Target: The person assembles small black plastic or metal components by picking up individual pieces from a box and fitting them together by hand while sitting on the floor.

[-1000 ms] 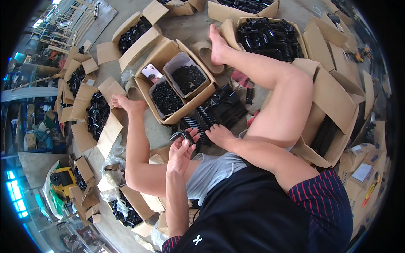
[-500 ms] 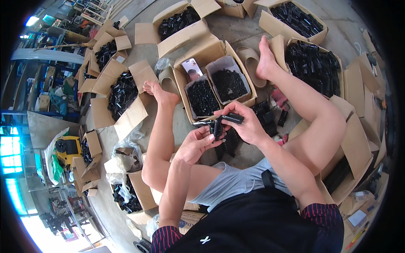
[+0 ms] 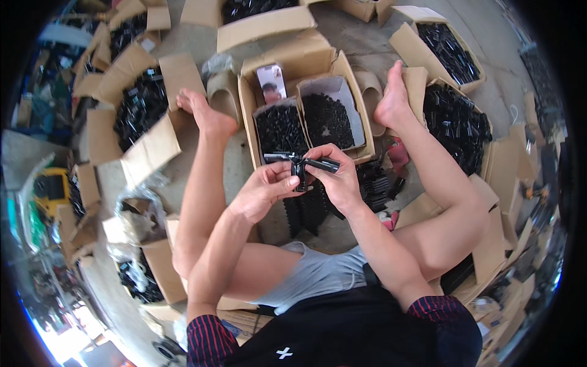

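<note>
Floor: I see bare concrete floor (image 3: 379, 43) crowded with open cardboard boxes.
Part: black plastic part (image 3: 302, 166), T-shaped, held above my lap.
Left hand (image 3: 264, 191): fingers pinched on its stem.
Right hand (image 3: 335, 177): clamped on its tube end.
Divided box (image 3: 293, 61): two compartments of small matte black pieces.
Right box (image 3: 455, 122): glossy black tubes heaped.

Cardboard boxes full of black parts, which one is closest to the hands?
The brown cardboard box straight ahead between the two bare feet. It alone has two inner trays of small black parts, and both hands hold a black piece at its near edge.
</note>
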Demonstrator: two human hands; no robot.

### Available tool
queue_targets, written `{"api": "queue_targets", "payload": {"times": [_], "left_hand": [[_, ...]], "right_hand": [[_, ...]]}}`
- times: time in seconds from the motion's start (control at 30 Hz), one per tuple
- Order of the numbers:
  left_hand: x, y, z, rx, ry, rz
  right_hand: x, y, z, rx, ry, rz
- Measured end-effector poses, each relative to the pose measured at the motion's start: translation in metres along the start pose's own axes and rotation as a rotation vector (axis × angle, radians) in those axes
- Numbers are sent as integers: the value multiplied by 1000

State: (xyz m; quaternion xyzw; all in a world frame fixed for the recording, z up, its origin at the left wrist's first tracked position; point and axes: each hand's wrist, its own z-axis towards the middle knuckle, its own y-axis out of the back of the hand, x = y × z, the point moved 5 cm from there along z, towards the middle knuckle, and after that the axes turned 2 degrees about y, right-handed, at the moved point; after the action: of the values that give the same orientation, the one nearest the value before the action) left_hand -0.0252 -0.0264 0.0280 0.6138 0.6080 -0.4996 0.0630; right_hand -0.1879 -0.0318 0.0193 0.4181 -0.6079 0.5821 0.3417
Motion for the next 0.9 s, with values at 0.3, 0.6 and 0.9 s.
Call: {"api": "queue_targets", "payload": {"times": [0.3, 0.6, 0.9], "left_hand": [[36, 22, -5, -57, 24, -179], [5, 43, -16, -284, -176, -373], [25, 59, -10, -628, -332, -573]], "right_hand": [[-34, 3, 0, 57, -31, -169], [-27, 62, 69, -147, -145, -588], [-74, 88, 141, 164, -91, -1622]]}}
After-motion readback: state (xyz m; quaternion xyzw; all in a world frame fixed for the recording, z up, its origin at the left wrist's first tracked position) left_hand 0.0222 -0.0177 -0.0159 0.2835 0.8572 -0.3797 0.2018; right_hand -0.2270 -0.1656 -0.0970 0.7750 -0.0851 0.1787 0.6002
